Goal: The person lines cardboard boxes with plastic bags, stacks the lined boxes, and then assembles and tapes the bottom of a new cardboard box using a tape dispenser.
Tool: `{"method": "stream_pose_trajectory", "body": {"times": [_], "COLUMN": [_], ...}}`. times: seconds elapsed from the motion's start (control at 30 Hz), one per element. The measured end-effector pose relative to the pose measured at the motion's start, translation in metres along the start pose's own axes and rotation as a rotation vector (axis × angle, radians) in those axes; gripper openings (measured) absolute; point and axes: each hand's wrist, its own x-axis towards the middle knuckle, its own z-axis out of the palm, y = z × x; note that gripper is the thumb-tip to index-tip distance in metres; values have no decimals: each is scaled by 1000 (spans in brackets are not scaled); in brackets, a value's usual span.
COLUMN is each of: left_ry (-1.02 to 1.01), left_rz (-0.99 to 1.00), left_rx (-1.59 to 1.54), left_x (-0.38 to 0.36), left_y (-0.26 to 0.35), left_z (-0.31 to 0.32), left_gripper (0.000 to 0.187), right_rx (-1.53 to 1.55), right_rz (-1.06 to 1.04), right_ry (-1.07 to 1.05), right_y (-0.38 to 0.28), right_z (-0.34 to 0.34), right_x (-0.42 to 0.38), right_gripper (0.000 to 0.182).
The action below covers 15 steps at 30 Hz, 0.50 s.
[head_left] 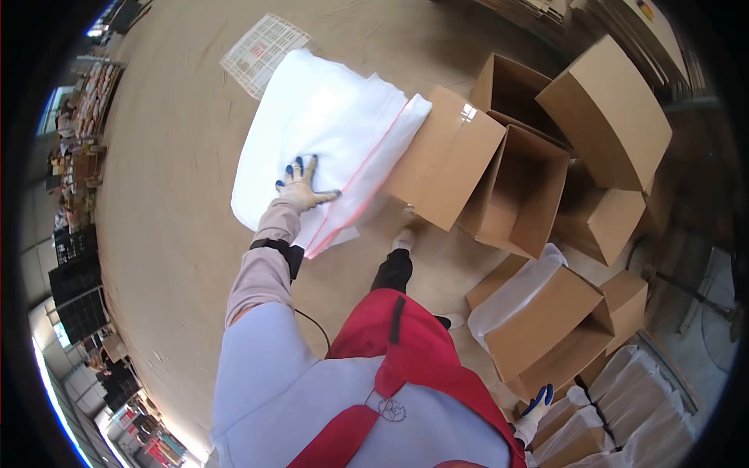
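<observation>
at nine o'clock, dark stacked crates (74, 288) stand along the floor's edge. toward eleven o'clock a white plastic grid crate (264, 51) lies flat, just beyond a large white plastic bag (328, 125) spread on the floor. the left hand (303, 186), gloved, presses flat on the bag's near part, fingers splayed apart. at one o'clock an open cardboard box (488, 175) lies on its side, its flap touching the bag's right corner. at four o'clock sits a lined cardboard box (538, 320). the right hand (537, 405), gloved, hangs at five o'clock near that box's lower edge; whether its fingers grip anything cannot be told.
</observation>
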Motion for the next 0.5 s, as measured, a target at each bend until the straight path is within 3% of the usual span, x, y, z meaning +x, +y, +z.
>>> {"method": "stream_pose_trajectory", "body": {"times": [0.03, 0.1, 0.13, 0.17, 0.23, 0.27, 0.33, 0.37, 0.47, 0.5], "left_ry": [-7, -78, -50, -48, 206, 209, -46, -42, -228, 9], "left_rz": [-5, -21, -25, -18, 49, 51, -49, -33, 431, 964], "left_rx": [-14, 244, 174, 167, 9, 8, -692, -684, -1185, -1031], "left_x": [-13, -28, -27, -16, 2, 1, -4, -6, -29, -28], "left_y": [11, 27, 28, 20, 1, -2, -1, 4, 46, 66], "left_z": [-2, -6, -4, 10, 25, 19, -6, -12, -15, 3], "left_gripper": [107, 112, 98, 98, 64, 64, 31, 31, 26, 23], "right_rx": [2, 18, 45, 47, -3, 3, 57, 106, 262, 232], "right_rz": [-27, -72, -104, -110, -90, -152, -155, -154, -161, -137], "right_ry": [-29, -85, -60, -53, -126, -144, -207, -268, -415, -474], "right_y": [-18, -50, -61, -72, -88, -88, -94, -94, -102, -100], "right_z": [5, 20, 29, 35, 43, 46, 50, 52, 68, 74], "right_x": [-4, -16, -22, -27, -35, -36, -40, -42, -55, -54], "right_gripper": [45, 44, 43, 43, 42, 40, 40, 40, 39, 41]}}
